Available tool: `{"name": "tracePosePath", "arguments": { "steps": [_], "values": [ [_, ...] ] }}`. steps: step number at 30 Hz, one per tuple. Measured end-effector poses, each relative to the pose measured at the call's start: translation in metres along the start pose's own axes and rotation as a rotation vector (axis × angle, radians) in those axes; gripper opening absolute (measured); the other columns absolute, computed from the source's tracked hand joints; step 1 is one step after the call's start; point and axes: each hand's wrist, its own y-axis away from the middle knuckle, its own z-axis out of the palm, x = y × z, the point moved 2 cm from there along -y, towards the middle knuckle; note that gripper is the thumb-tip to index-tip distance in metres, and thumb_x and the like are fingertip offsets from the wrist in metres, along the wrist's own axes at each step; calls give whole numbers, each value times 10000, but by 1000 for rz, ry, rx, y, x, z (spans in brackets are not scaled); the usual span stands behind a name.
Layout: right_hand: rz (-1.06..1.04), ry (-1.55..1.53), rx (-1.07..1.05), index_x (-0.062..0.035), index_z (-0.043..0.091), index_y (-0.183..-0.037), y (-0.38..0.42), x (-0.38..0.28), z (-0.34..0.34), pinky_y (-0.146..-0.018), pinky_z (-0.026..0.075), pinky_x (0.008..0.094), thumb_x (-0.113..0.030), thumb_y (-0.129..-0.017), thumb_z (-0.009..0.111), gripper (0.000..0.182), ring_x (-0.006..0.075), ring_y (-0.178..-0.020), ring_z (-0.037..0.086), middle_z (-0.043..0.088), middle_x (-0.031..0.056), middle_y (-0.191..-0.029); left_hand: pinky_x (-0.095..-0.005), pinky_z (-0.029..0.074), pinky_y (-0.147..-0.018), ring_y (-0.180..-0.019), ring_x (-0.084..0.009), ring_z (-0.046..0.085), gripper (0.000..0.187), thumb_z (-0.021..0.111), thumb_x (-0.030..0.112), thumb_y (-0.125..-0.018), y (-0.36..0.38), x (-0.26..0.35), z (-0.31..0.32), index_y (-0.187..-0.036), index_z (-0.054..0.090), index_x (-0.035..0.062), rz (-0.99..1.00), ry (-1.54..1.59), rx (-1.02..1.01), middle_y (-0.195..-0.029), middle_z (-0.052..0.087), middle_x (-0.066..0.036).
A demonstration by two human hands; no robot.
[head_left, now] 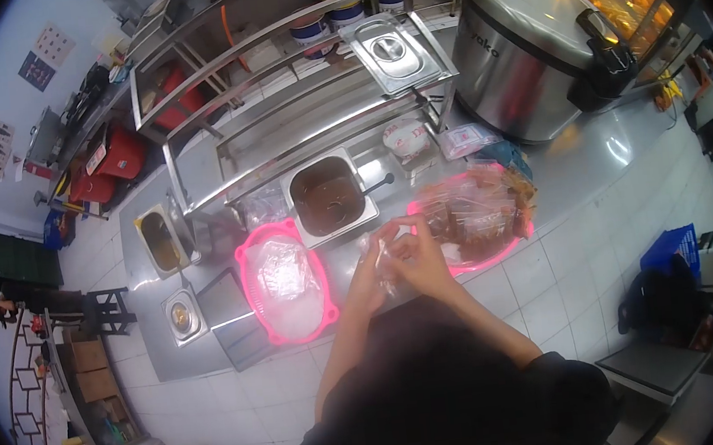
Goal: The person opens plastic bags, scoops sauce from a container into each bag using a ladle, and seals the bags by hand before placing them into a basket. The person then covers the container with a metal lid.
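Note:
Both hands meet at the counter's front edge, between two pink baskets. My left hand is closed on one side of a small clear plastic bag. The fingers of my right hand pinch the same bag near its top; its contents cannot be made out. Just right of my hands, a pink basket holds a heap of clear packets with brown contents. On the left, another pink basket carries a pile of clear plastic bags. Behind my hands sits a steel pan of brown liquid, with a dark handle at its right.
A steel rack spans the counter behind the pan, with a steel lid on top. A large steel cooker stands at the back right. Smaller steel containers sit to the left. Tiled floor borders the counter.

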Motion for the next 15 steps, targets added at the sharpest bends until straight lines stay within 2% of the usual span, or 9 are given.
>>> {"name": "tracePosePath", "arguments": {
  "steps": [2, 6, 10, 12, 13, 14, 15],
  "values": [
    [71, -175, 34, -65, 338, -1314, -6, 0, 3, -665, 492, 253, -44, -855, 680, 573, 115, -745, 624, 667, 107, -807, -159, 382, -553, -1006, -96, 550, 551, 460, 462, -988, 2, 6, -9, -1395, 409, 93, 1, -67, -96, -1418, 444, -34],
    [47, -172, 21, -68, 363, -1292, -9, -12, 0, -645, 493, 240, -5, -880, 631, 495, 105, -719, 626, 674, 108, -781, -150, 381, -571, -1018, -91, 556, 507, 514, 430, -972, 15, 26, -2, -1355, 471, 101, 36, -239, -112, -1336, 523, -28],
    [-43, -64, 120, -58, 397, -1266, -4, -11, 4, -641, 501, 244, 1, -888, 606, 436, 102, -716, 640, 689, 119, -820, -256, 423, -591, -959, -95, 572, 439, 575, 413, -937, 17, 28, -8, -1266, 577, 123, 131, -414, 112, -1187, 613, 3],
    [-32, -38, 234, -60, 411, -1271, -1, -17, 4, -672, 511, 258, 1, -894, 595, 424, 115, -739, 650, 690, 113, -837, -299, 420, -597, -921, -111, 592, 442, 580, 426, -930, 3, 22, -25, -1256, 589, 127, 190, -504, 211, -1132, 635, 5],
    [-4, -28, 308, -63, 410, -1290, 3, -25, 5, -700, 518, 270, -1, -897, 594, 439, 133, -761, 657, 689, 109, -850, -280, 400, -581, -878, -112, 600, 437, 565, 410, -941, -6, 20, -32, -1267, 574, 120, 243, -483, 167, -1085, 657, -13],
    [-35, -11, 394, -63, 410, -1290, 6, -33, 1, -700, 518, 270, -1, -897, 594, 439, 133, -761, 657, 689, 109, -850, -246, 372, -555, -828, -97, 597, 413, 532, 362, -960, -2, 24, -16, -1286, 554, 109, 279, -408, 210, -1068, 665, -29],
    [-105, 40, 515, -63, 444, -1275, 9, -42, -3, -725, 522, 291, -12, -894, 599, 415, 154, -797, 664, 684, 114, -898, -216, 355, -520, -768, -91, 592, 394, 503, 314, -974, -10, 19, -32, -1304, 533, 101, 368, -365, 249, -1083, 668, -58]
  ]
}}
